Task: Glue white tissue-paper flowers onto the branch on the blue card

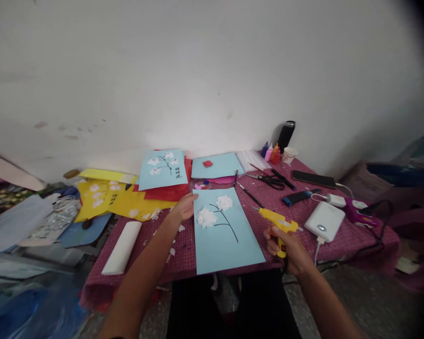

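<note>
Right hand (286,247) closed round the grip of a yellow glue gun (277,220), nozzle pointing left toward the blue card (226,254). Left hand (186,207) at the card's upper left edge, fingers partly curled, touching; can't tell if it pinches the edge or just presses.

Card lies flat on the worktop (185,245), in front of the person, near edge by the worktop's front. Two white flowers (207,218) sit on its upper half, dark stem lines beside and below.

Handling, best guess: card light, thin, fairly stiff, bends or creases if squeezed, slides easily on cloth. Take it by the side edges or bare lower part. Flowers look papery, soft, easily crushed; keep fingers off. Gun probably light, hard plastic, firm in the palm; hold by the grip only, metal nozzle may be hot.

White power bank (325,219) right of the gun, apart from it.
</note>
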Motion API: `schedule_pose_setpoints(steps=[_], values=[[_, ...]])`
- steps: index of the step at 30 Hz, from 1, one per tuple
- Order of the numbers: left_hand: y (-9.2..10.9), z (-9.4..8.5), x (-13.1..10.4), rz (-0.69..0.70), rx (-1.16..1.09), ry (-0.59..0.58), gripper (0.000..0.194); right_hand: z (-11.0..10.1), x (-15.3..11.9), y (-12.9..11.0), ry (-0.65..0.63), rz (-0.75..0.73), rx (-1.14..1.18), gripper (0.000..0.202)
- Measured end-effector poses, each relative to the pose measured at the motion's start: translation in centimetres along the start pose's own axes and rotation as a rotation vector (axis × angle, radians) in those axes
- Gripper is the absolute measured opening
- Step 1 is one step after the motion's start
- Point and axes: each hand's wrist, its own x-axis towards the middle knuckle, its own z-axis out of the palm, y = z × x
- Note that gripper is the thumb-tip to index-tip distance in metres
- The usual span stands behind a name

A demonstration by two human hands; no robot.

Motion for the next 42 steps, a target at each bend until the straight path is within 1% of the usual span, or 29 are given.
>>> schedule_pose_setpoints(steps=[3,9,16,22,24,27,29,35,42], values=[[-0.2,-0.3,0.0,0.009,-0.011,-0.004,0.024,0.0,0.0,-0.1,0.001,-0.001,0.026,0.025],[-0.6,-0.7,-0.2,-0.032,-0.04,-0.043,0.026,0.0,0.0,0.0,-0.019,-0.009,0.04,0.022],[-1.0,-0.3,-0.9,-0.164,-0.053,-0.131,0.034,-0.2,0.0,0.0,-0.028,0.015,0.037,0.022],[-0.8,-0.4,-0.8,-0.277,-0.04,-0.152,0.041,-0.3,0.0,0.0,-0.044,0.014,0.043,0.021],[-0.7,-0.5,-1.0,-0.275,-0.069,-0.17,0.042,-0.4,0.0,0.1,-0.053,0.018,0.044,0.021],[-0.6,-0.6,-1.2,-0.235,-0.126,-0.203,0.042,-0.5,0.0,0.1,-0.061,0.017,0.061,0.02],[-0.5,-0.5,-1.4,-0.233,-0.128,-0.215,0.043,-0.5,0.1,0.1,-0.059,0.012,0.074,0.019],[-0.5,-0.3,-1.5,-0.207,-0.113,-0.161,0.037,-0.5,0.1,-0.1,-0.058,0.01,0.086,0.02],[-0.7,-0.3,-1.2,-0.21,-0.078,-0.145,0.034,-0.8,0.0,0.1,-0.072,0.02,0.101,0.019]])
